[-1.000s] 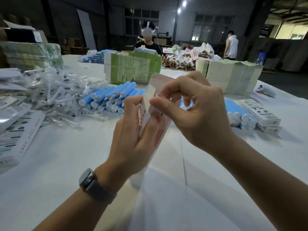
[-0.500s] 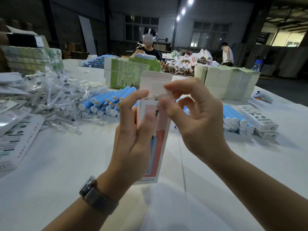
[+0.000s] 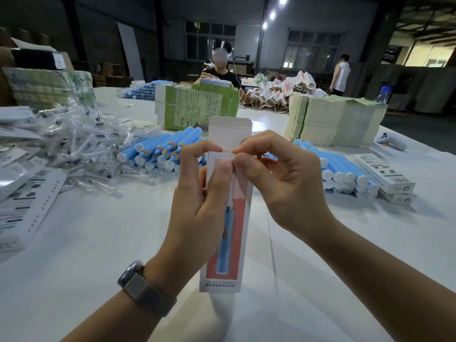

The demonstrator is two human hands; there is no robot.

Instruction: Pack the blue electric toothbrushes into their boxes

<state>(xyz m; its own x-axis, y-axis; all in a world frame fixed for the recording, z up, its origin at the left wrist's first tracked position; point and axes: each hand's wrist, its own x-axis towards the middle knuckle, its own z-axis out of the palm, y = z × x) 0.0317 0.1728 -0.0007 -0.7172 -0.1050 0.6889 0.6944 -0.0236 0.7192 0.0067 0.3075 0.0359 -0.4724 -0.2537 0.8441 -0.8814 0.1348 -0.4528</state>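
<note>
A: Head view: what is seen of the tall white cardboard toothbrush box?

B: It is held upright above the white worktop, near the middle of the frame. A blue toothbrush is printed on a coral-red panel on its front, and its plain white top flap is raised open.

A: How are the hands placed?

B: The box is gripped by the left hand, the fingers curled behind it and the thumb pressed on its front near the top. The upper edge of the box is pinched by the right hand between thumb and forefinger, the other fingers being curled. A grey mesh-strap watch is worn on the left wrist.

A: Where are the brushes?

B: Blue cylindrical toothbrush handles with white ends are piled on the worktop behind the left hand; a second stack of blue handles is laid to the right.

A: Can any writing be read?

B: A line of small print is seen at the foot of the box, too small to be read. Green printed cartons further back carry text, likewise illegible.
</note>
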